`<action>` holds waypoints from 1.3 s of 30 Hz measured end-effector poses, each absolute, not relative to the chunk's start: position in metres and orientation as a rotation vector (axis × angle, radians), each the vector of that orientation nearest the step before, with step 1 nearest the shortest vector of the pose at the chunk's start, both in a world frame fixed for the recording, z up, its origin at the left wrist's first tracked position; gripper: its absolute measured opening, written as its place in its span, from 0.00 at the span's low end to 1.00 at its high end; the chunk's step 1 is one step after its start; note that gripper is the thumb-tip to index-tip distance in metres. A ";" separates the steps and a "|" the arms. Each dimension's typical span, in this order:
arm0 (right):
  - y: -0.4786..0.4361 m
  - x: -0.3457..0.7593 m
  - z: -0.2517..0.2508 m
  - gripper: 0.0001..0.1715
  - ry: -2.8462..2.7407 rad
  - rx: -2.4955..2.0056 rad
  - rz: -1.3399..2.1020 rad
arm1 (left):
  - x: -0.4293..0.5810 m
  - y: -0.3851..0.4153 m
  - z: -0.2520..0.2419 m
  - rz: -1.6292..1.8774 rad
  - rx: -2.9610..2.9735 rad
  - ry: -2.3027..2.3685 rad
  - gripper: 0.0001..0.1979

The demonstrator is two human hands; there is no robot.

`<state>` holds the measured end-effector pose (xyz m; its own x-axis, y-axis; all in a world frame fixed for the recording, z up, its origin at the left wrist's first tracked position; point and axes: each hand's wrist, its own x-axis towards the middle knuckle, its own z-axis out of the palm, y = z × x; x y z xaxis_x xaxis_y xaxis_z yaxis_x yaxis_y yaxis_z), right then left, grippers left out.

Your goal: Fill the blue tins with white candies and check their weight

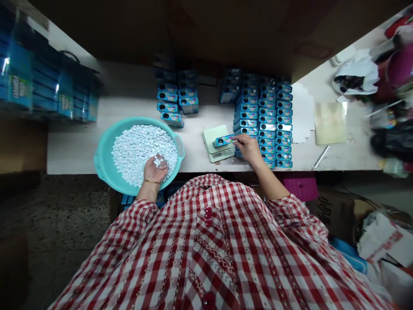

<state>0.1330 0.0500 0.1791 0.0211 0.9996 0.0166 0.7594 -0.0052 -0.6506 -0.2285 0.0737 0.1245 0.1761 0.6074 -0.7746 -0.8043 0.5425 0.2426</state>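
My left hand [156, 168] is cupped palm up over the turquoise basin [102, 148], holding a few small white pillow-shaped pieces [158, 162]. A thick layer of the same white pieces [138, 146] lies in the basin. My right hand [248, 147] pinches the right end of a small blue box [223, 141]. That box is on the pale green kitchen scale [211, 134], and its top shows a dark round spot. The scale's display faces me, but its reading is too small to make out.
Rows of blue boxes [267, 134] stand right of the scale, and a shorter group [172, 118] stands behind the basin. Large blue packs [48, 86] are stacked at far left. A dark overhang [206, 30] crosses the back. A silvery tube [321, 157] lies at right.
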 end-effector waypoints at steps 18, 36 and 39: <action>0.061 0.102 0.157 0.16 -1.980 -1.779 0.559 | -0.215 0.076 0.133 1.003 -0.234 1.023 0.06; -0.043 0.120 0.072 0.18 -1.930 -2.218 0.723 | -0.233 0.078 0.127 0.994 -0.249 0.982 0.15; -0.033 0.115 0.100 0.16 -1.833 -1.997 0.576 | -0.231 0.079 0.129 1.024 -0.259 0.974 0.16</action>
